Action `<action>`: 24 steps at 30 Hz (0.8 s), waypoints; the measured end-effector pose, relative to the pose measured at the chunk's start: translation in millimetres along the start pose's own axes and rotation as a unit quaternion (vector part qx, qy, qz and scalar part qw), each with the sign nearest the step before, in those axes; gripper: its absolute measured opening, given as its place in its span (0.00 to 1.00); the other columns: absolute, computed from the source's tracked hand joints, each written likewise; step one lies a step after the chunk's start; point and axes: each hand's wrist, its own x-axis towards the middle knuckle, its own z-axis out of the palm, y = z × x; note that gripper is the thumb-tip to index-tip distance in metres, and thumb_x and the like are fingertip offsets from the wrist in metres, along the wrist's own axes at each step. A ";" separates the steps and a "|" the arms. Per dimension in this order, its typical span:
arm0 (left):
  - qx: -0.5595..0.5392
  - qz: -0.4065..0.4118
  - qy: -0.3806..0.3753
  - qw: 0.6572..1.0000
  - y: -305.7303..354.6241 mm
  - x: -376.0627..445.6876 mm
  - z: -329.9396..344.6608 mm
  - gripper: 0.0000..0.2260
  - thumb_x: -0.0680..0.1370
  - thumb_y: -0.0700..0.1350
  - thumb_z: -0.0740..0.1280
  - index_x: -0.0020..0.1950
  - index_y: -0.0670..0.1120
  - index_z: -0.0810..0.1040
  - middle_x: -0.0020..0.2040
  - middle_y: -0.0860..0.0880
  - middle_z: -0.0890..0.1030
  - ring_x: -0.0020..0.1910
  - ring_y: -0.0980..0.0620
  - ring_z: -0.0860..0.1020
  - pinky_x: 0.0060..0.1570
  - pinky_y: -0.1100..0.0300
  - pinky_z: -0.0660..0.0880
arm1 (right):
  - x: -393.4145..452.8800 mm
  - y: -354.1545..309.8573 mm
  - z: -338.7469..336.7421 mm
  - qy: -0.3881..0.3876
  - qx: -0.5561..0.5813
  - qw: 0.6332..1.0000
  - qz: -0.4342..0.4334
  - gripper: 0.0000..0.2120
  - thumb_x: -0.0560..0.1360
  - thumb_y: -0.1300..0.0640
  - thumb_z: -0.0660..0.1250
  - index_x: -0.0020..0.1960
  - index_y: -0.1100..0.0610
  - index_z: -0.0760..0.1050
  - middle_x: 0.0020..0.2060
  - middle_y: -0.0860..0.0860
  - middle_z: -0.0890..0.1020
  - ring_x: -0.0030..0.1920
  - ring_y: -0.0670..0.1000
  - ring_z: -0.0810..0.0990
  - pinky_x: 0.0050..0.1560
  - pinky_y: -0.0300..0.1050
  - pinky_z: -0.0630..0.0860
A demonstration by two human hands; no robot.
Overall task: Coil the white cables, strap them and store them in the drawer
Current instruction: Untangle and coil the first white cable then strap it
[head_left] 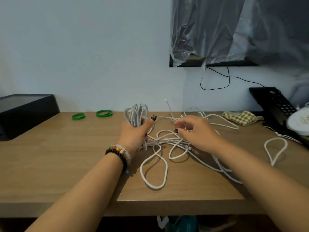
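The left hand (pixel 133 133) grips a coil (pixel 136 115) of white cable upright on the desk (pixel 66 156) — fingers wrapped round it. The right hand (pixel 197 133) hovers over the loose cables (pixel 160 164), fingers loosely curled — holding nothing I can make out.

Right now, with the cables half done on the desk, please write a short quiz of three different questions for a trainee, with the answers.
1. True or false: the left hand grips a coiled bundle of white cable.
2. Multiple choice: the green straps lie (A) inside the black box, (B) on the desk far left of the hands, (C) around the bundle.
3. Fill in: the right hand reaches over the loose ______ of white cable.

Key: 1 true. 2 B. 3 tangle.
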 end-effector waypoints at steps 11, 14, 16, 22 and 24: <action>0.383 -0.003 -0.060 0.922 32.5 8.0 40.0 0.11 0.73 0.50 0.72 0.38 0.43 0.78 0.33 0.48 0.78 0.30 0.53 0.74 0.27 0.63 0.69 | -46.0 42.1 -7.1 0.001 -0.120 0.991 0.063 0.21 0.73 0.52 0.71 0.65 0.55 0.74 0.56 0.50 0.75 0.56 0.49 0.74 0.56 0.40 0.70; 0.465 -0.004 -0.096 0.880 36.5 14.4 51.3 0.10 0.73 0.48 0.72 0.40 0.44 0.75 0.36 0.47 0.77 0.32 0.52 0.74 0.29 0.62 0.70 | -45.2 42.1 -4.1 0.008 -0.135 0.989 0.058 0.18 0.76 0.55 0.66 0.66 0.52 0.74 0.57 0.51 0.76 0.60 0.51 0.73 0.58 0.42 0.69; 0.468 -0.027 -0.115 0.876 34.2 20.1 58.1 0.10 0.72 0.48 0.73 0.39 0.44 0.74 0.35 0.48 0.77 0.32 0.51 0.74 0.28 0.62 0.70 | -48.0 38.9 -4.2 -0.012 -0.158 0.987 0.037 0.20 0.80 0.54 0.59 0.71 0.46 0.68 0.60 0.49 0.74 0.62 0.51 0.70 0.61 0.46 0.68; 0.478 -0.057 -0.166 0.861 32.5 32.4 72.9 0.11 0.73 0.49 0.72 0.40 0.43 0.76 0.36 0.47 0.77 0.34 0.50 0.75 0.31 0.60 0.72 | -54.1 28.4 -6.5 -0.101 -0.284 0.953 -0.030 0.23 0.80 0.40 0.50 0.73 0.44 0.63 0.63 0.50 0.69 0.64 0.54 0.64 0.64 0.51 0.64; 0.474 -0.059 -0.189 0.858 29.7 33.6 75.4 0.13 0.73 0.52 0.72 0.44 0.42 0.79 0.40 0.44 0.80 0.36 0.48 0.75 0.37 0.55 0.76 | -54.6 29.8 -6.0 -0.093 -0.283 0.954 -0.041 0.23 0.79 0.38 0.51 0.69 0.46 0.68 0.62 0.50 0.70 0.63 0.54 0.65 0.63 0.51 0.65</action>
